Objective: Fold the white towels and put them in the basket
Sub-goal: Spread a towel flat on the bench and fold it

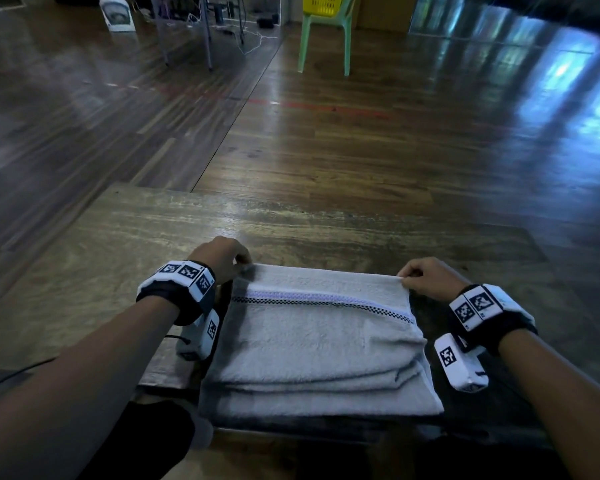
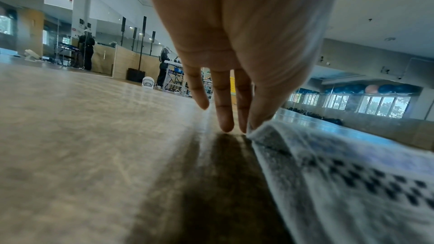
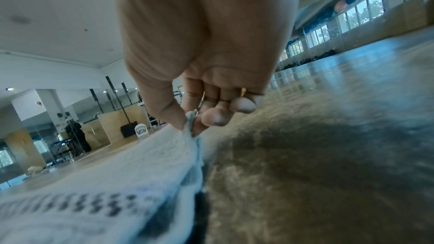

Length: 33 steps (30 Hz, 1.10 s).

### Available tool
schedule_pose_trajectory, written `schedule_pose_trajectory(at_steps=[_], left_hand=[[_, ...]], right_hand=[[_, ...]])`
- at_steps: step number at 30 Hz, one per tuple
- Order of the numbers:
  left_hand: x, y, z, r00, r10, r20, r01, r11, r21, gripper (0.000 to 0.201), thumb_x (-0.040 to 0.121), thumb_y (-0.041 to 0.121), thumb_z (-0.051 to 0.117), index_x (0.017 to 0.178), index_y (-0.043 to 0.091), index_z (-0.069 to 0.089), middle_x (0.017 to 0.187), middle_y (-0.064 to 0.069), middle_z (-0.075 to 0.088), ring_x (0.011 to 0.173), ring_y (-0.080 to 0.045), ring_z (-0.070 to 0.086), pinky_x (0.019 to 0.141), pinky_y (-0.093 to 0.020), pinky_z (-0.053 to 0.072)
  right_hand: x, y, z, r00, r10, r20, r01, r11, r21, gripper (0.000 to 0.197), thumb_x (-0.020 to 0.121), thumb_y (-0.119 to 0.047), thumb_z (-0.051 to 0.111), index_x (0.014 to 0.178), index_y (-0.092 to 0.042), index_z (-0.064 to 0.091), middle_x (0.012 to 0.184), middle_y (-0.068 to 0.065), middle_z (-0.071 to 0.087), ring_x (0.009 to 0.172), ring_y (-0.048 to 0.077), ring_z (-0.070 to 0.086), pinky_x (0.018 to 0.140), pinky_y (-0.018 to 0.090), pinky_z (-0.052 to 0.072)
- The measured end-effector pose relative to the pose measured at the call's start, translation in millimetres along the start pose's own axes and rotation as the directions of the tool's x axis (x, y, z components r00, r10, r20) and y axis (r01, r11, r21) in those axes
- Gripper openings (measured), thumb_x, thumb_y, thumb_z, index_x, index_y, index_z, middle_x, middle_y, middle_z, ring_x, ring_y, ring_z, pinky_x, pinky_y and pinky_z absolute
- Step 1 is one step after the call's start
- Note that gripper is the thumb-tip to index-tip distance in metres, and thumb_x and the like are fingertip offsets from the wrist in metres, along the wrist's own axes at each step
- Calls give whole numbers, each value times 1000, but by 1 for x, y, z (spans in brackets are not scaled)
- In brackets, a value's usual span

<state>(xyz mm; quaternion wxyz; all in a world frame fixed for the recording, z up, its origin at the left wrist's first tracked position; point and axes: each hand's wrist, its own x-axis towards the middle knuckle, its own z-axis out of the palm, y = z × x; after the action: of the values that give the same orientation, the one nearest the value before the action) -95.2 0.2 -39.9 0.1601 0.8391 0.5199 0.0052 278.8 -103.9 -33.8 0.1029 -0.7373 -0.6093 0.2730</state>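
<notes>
A white towel [image 1: 319, 337] with a black-and-white checkered band lies folded in layers on the wooden table [image 1: 125, 244]. My left hand [image 1: 238, 263] pinches its far left corner, seen close in the left wrist view as the left hand [image 2: 250, 127] on the towel [image 2: 340, 173]. My right hand [image 1: 404, 275] pinches the far right corner; in the right wrist view the right hand [image 3: 190, 121] has thumb and forefinger closed on the towel [image 3: 117, 183] edge. A yellow basket [image 1: 323, 3] sits on a green chair far across the floor.
The table's far edge [image 1: 326, 199] drops to a glossy wooden floor. The green chair [image 1: 326, 36] stands far ahead, a small white fan [image 1: 115, 12] at the far left, metal stand legs and cables [image 1: 205, 32] between. People stand at the room's far end.
</notes>
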Motion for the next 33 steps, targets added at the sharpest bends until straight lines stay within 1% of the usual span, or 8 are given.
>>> schedule_pose_trajectory(at_steps=[4, 8, 13, 16, 21, 24, 28, 33], left_hand=[[2, -1, 1, 1000, -10, 17, 10, 1000, 3, 15, 87, 25, 62, 98, 21, 71, 98, 3, 70, 84, -15, 62, 76, -32, 53], [3, -1, 0, 1000, -15, 16, 15, 1000, 0, 9, 86, 26, 63, 91, 20, 69, 93, 4, 67, 85, -16, 62, 77, -34, 54], [2, 2, -1, 1000, -7, 6, 7, 1000, -20, 4, 83, 18, 66, 79, 20, 65, 84, 4, 63, 82, -16, 62, 75, -34, 54], [2, 1, -2, 1000, 7, 27, -5, 997, -77, 6, 80, 14, 69, 76, 18, 69, 79, 4, 66, 78, -14, 63, 73, -31, 55], [1, 3, -6, 999, 30, 33, -27, 995, -95, 8, 81, 13, 69, 85, 14, 75, 75, 6, 64, 73, -10, 60, 70, -23, 49], [1, 4, -5, 998, 32, 56, -28, 998, -63, 5, 81, 14, 69, 85, 14, 72, 84, 2, 68, 78, -12, 60, 71, -22, 47], [-1, 8, -6, 996, 25, 85, -20, 998, -57, 12, 82, 18, 69, 91, 10, 65, 92, -3, 66, 80, -14, 56, 70, -22, 44], [-2, 13, -8, 989, 18, 144, -16, 1000, -16, 26, 86, 29, 65, 102, 10, 68, 99, -5, 69, 80, -12, 55, 69, -19, 40]], right_hand=[[0, -1, -6, 1000, -4, -24, 7, 994, 107, 10, 84, -9, 61, 78, -16, 64, 80, 0, 65, 72, 11, 59, 73, 28, 49], [1, 0, -5, 1000, -1, 25, -1, 998, 62, 11, 83, -9, 63, 75, -17, 63, 79, -4, 64, 76, 12, 59, 70, 23, 47], [1, 2, 2, 999, 23, 29, -21, 998, -63, 15, 83, -12, 66, 97, -16, 65, 86, 1, 65, 82, 14, 60, 73, 22, 44], [1, 2, 2, 1000, 13, 6, -12, 996, -84, 16, 82, -12, 66, 98, -14, 69, 92, 1, 67, 87, 14, 61, 80, 25, 46], [2, 0, 5, 1000, -1, 7, 2, 989, -150, 4, 83, -13, 65, 84, -16, 65, 85, -8, 60, 81, 10, 57, 72, 23, 43], [2, -3, 6, 999, -35, -2, 34, 981, -189, 15, 82, -12, 65, 73, -20, 56, 83, -7, 57, 78, 11, 55, 68, 22, 44], [-1, -3, 5, 999, -39, -10, 37, 985, -167, 14, 81, -9, 63, 78, -20, 55, 84, -1, 58, 77, 14, 55, 71, 29, 47], [-3, -3, 3, 998, -60, -31, 56, 993, -102, 12, 81, -5, 61, 87, -15, 57, 88, -1, 59, 79, 13, 55, 68, 22, 44]])
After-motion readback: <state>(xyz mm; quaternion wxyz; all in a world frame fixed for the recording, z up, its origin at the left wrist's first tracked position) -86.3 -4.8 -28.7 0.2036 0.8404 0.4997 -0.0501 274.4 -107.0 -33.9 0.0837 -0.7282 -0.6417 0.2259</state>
